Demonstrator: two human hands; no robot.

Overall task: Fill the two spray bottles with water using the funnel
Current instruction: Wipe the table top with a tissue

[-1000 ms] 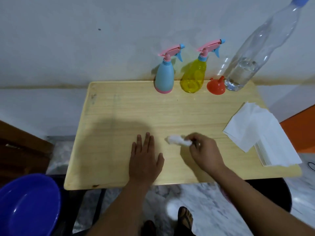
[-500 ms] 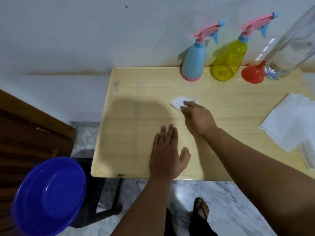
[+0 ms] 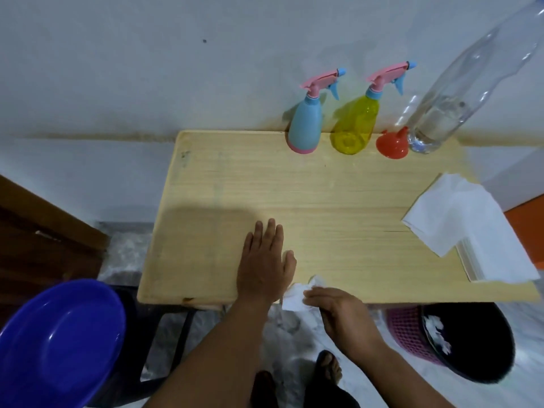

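Marbled floor runs under my pale wood-grain table (image 3: 223, 184). At its near edge my right hand (image 3: 341, 312) pinches a crumpled white tissue (image 3: 295, 295); my left hand (image 3: 265, 260) lies flat, fingers straight. Farther right sits a folded napkin stack (image 3: 459, 222). Against the wall stand the blue spray bottle (image 3: 304, 125), yellow spray bottle (image 3: 356, 125), orange funnel (image 3: 393, 144) and a clear water bottle (image 3: 450, 110), its top cut off.

I saw a pale-blue spray bottle (image 3: 305, 125) with a pink base and a clear yellow spray bottle (image 3: 354, 125), both with pink triggers and blue nozzles. The funnel (image 3: 393, 145) was orange-red, the water bottle (image 3: 459, 92) colourless. The table (image 3: 323, 195) showed light wood grain. Tissues (image 3: 459, 219) were white, the basin (image 3: 59, 343) deep blue, the basket (image 3: 403, 328) purple mesh.
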